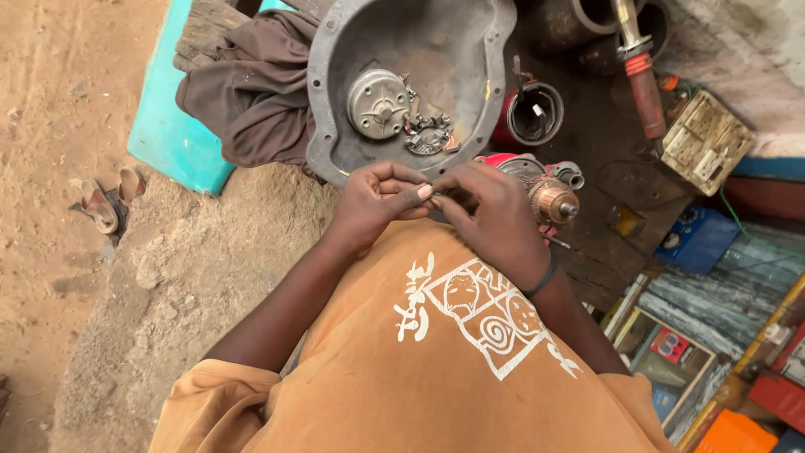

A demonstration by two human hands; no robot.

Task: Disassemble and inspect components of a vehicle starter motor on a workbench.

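Fingertips of the left hand and right hand pinch one small part together at the tabletop's near edge; steady, light pressure seems wise beside the copper armature.

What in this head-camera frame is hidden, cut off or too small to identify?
- Head view: the small part pinched between the left hand and right hand is mostly covered by fingertips; its kind is unclear.
- The armature is partly behind the right hand.
- The metal housing is cut by the top edge.
- Small pieces inside it are too small to tell apart.
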